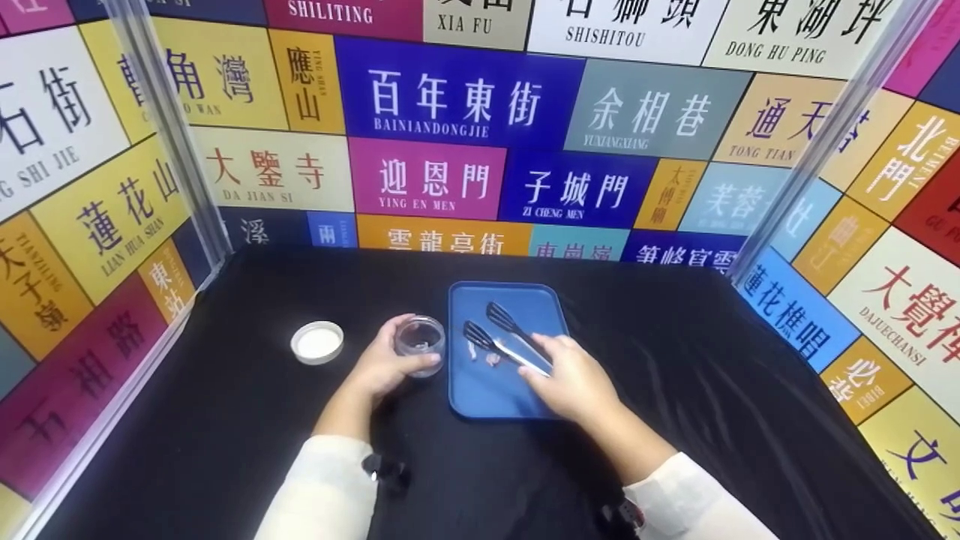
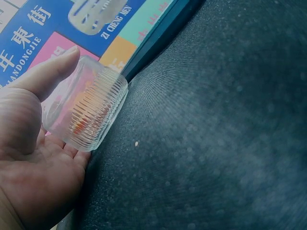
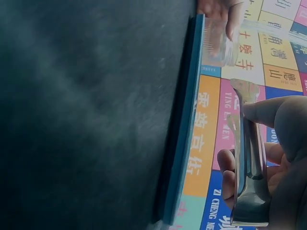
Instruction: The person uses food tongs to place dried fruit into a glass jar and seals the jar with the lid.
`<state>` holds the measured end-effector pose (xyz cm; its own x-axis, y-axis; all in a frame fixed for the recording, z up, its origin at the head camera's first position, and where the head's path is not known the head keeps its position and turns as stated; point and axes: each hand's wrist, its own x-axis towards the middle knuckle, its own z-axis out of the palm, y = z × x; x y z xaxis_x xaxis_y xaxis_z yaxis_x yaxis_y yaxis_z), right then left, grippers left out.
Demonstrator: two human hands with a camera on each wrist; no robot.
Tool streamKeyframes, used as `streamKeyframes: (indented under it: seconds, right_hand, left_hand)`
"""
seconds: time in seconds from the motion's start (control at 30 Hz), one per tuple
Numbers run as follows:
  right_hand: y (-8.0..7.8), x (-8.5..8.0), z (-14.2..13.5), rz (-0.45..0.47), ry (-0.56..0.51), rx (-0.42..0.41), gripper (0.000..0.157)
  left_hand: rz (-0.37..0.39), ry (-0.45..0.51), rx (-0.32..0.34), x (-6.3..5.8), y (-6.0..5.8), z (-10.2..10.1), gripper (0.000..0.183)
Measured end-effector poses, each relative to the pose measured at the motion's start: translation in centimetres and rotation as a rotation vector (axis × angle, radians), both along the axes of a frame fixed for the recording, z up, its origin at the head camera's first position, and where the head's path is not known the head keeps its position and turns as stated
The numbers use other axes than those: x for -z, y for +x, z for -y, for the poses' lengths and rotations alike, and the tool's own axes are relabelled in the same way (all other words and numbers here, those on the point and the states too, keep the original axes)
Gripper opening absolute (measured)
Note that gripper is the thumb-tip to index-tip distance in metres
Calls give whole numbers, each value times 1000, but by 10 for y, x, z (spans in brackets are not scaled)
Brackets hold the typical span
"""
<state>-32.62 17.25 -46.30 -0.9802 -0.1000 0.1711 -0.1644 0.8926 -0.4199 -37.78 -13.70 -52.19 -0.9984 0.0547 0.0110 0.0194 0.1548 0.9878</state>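
My left hand [image 1: 386, 361] grips a clear jar [image 1: 420, 337] with its mouth uncovered, just off the left edge of a blue tray [image 1: 502, 397]. Ribbed sides show on the jar [image 2: 98, 108] in the left wrist view. Over the tray, my right hand [image 1: 574, 379] holds metal tongs [image 1: 525, 355] with dark slotted heads, their arms spread apart. Beneath the heads, small pale pieces [image 1: 492, 360] lie on the tray; their kind is too small to tell. The right wrist view shows the tongs [image 3: 252, 201] between thumb and fingers. Whether anything is inside the jar is unclear.
A round white lid [image 1: 316, 343] lies to the left of the jar on the black tablecloth [image 1: 247, 420]. Panels printed with place names [image 1: 457, 97] stand behind the table and at both sides.
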Motion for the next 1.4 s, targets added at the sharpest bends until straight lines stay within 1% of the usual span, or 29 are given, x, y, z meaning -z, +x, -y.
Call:
streamKeyframes:
  seconds: [0.3,0.67,0.8,1.07,1.4]
  right_hand:
    - [5,5,-15,51,33,2,63]
    - [6,10,-26,77,48,4,57]
    - [7,11,-28,83,54,2,55]
    - [8,12,-29,85,66,-32,49]
    - [8,12,-27,84,65,-40,42]
  left_hand:
    - [4,-4,5,-1,1,0,95]
    - [8,-14,2,-1,1,0,96]
    - [7,-12,-1,-1,1,0,96]
    - [-5,-7,2,-1,1,0,97]
    - [-4,-16,3,-2,2,0,96]
